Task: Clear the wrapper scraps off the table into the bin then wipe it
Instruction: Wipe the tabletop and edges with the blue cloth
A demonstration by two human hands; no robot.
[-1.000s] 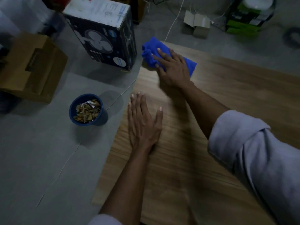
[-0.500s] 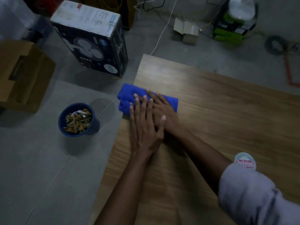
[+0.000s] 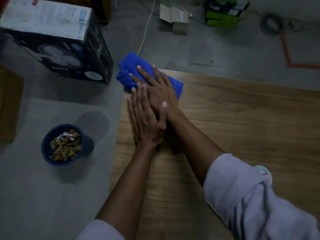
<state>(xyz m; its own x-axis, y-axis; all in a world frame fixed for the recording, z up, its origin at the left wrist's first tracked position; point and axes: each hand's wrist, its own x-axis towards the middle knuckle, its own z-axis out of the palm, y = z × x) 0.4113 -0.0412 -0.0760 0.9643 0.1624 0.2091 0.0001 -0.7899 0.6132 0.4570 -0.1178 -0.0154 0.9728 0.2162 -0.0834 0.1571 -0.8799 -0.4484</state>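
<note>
My right hand (image 3: 155,84) presses flat on a blue cloth (image 3: 131,66) at the far left corner of the wooden table (image 3: 242,118). The cloth hangs partly over the corner. My left hand (image 3: 145,122) lies flat and open on the table near its left edge, its thumb and fingers overlapping the back of my right hand. A round blue bin (image 3: 45,146) stands on the floor left of the table, holding several wrapper scraps (image 3: 65,146). I see no scraps on the visible tabletop.
A dark fan box (image 3: 69,49) stands on the floor just beyond the table corner, and a brown cardboard box (image 3: 8,104) sits at far left. A white cord (image 3: 145,33) runs across the floor. A small open carton (image 3: 174,16), green box (image 3: 223,13) and coiled cable (image 3: 271,25) lie farther back.
My right hand drew the cloth back along the left edge, then pushed it out to the far corner again. My left hand stayed flat on the table.
</note>
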